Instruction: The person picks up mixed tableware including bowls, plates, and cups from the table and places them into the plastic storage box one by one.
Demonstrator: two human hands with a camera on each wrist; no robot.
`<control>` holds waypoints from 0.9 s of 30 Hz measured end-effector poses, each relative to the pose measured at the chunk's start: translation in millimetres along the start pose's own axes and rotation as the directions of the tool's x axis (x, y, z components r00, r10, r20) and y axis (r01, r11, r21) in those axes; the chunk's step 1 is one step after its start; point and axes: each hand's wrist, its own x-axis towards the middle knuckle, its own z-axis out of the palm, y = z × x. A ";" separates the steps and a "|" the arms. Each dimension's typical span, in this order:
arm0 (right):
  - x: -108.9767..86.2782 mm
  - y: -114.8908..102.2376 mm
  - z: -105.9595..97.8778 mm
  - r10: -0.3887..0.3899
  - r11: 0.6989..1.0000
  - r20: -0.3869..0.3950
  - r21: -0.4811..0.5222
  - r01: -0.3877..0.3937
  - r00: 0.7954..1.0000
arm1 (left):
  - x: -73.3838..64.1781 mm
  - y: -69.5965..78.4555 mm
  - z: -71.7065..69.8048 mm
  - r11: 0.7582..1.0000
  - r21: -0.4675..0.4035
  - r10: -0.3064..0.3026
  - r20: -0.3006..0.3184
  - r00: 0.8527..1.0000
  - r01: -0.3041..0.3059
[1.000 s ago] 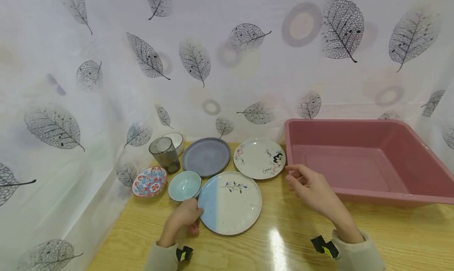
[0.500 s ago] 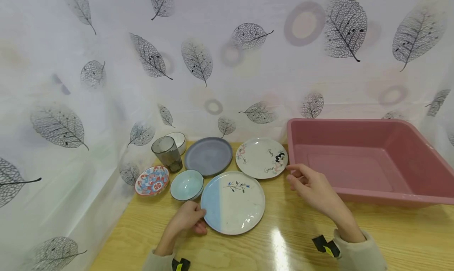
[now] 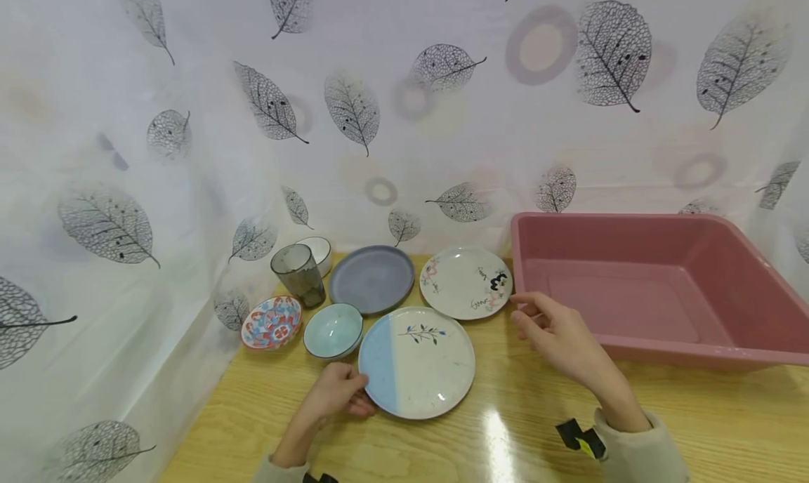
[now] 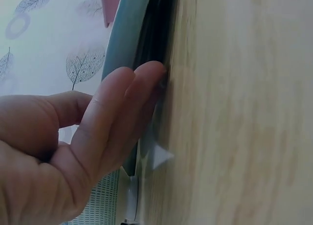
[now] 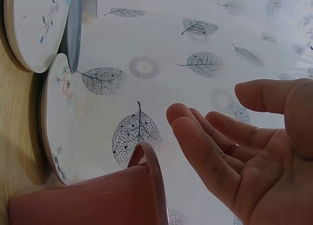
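In the head view my left hand (image 3: 338, 392) grips the near-left rim of a round plate (image 3: 432, 371), blue at left and cream with a sprig. Its thumb lies at the rim; the left wrist view shows the fingers (image 4: 115, 107) extended low between plate and tabletop. The contact under the plate is partly hidden. My right hand (image 3: 559, 335) hovers by the pink tub's near-left corner, holding nothing, its fingers (image 5: 205, 161) loosely bent. Nearest to it are the tub (image 3: 607, 340) and a white floral plate (image 3: 461, 286).
Left of the sprig plate are a light-blue bowl (image 3: 333, 331), a red-and-blue patterned bowl (image 3: 272, 323), a grey glass (image 3: 298, 276) and a white bowl (image 3: 320, 253). Behind it lies a grey plate (image 3: 371, 279). A leaf-print curtain (image 3: 404, 118) borders the wooden table (image 3: 493, 441).
My left hand has moved slightly right, its fingers sliding further under the plate's rim. The view has shifted a little. My right hand has stayed by the tub.
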 end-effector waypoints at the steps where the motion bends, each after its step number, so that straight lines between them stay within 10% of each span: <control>1: 0.1 0.1 -0.1 -0.004 1.000 -0.002 -0.001 0.004 1.000 | -0.7 0.1 0.9 1.000 -0.001 -0.002 -0.008 1.000 0.002; 14: -0.2 2.0 1.4 -0.017 1.000 -0.014 0.018 0.017 1.000 | -5.6 -2.8 15.2 0.996 -0.087 -0.026 -0.153 0.988 0.013; 27: -2.0 1.4 1.3 -0.023 0.999 -0.001 0.024 0.023 1.000 | -5.1 -11.8 19.4 0.981 -0.185 -0.088 -0.150 0.985 0.059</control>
